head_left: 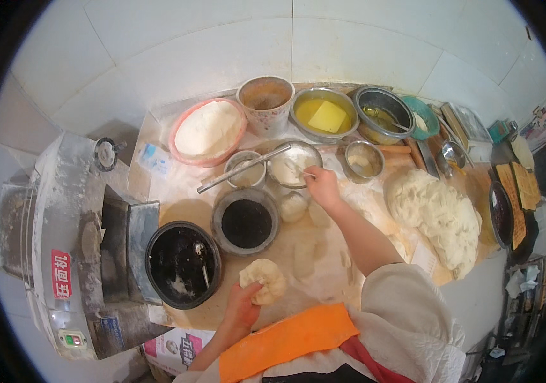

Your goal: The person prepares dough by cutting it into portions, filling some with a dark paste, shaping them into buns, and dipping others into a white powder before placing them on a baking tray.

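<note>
Cupping dough (269,285) in half-curled left hand (243,306); right hand (322,187) closed, pinching thin utensil (298,168).

Outstretched right arm (367,233), pinched fingers (312,175)

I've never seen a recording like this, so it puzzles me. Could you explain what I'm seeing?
There is one picture, taken by a wide fisheye camera worn on a person's head and looking down, so straight edges bend. No robot here: these are the wearer's own bare hands.

The left hand has a lump of dough in its grip. The right hand holds a thin utensil reaching into a metal bowl of white powder.

On the worktop, a big dough mass lies to the right. Behind stand a pink basin and a metal basin holding a yellow block. A black bowl sits at left, near a grey machine.
</note>
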The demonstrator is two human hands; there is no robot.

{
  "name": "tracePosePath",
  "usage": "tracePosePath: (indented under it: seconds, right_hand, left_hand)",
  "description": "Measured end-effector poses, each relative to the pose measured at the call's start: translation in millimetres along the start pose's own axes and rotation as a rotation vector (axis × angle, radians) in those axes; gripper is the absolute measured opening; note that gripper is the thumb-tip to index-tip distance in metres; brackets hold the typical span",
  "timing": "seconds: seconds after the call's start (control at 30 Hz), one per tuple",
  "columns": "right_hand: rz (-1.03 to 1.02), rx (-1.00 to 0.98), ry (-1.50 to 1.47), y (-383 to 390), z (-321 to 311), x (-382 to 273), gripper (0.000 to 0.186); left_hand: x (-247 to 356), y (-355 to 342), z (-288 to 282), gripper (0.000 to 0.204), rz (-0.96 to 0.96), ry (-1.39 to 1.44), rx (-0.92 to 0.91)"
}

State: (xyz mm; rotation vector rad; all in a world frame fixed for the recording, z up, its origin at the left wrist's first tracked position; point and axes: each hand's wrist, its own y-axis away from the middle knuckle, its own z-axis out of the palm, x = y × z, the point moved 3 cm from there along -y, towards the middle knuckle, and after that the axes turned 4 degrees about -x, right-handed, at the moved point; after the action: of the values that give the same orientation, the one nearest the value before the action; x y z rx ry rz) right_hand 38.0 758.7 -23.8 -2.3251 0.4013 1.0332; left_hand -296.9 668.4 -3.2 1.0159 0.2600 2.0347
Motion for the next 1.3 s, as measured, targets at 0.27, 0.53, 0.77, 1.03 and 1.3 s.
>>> tracePosePath:
  seconds: [0.27, 0.53, 0.77, 1.03, 1.3]
  right_hand:
    - [0.669, 0.324, -0.731, 20.2, -9.9, 53.0, 0.025]
    - [0.808, 0.104, -0.324, 10.5, 55.5, 76.4, 0.012]
    - [0.746, 0.201, -0.511, 80.8, -51.3, 24.5, 0.015]
    - [1.075, 0.189, -0.363, 321.1, -118.5, -72.8, 0.015]
    - [0.97, 0.345, -0.815, 375.6, -130.5, -57.4, 0.062]
  left_hand:
    - [5.5, -9.9, 1.7, 0.045, 0.034, -0.014, 0.0]
    - [14.2, -8.2, -4.6, 0.043, 0.036, -0.019, 0.04]
    - [24.5, 2.1, -19.0, 0.042, 0.057, -0.032, 0.013]
    - [22.4, 0.3, -15.4, 0.041, -0.067, -0.163, -0.196]
    - [-22.0, 17.5, -8.4, 0.035, -0.222, -0.211, -0.272]
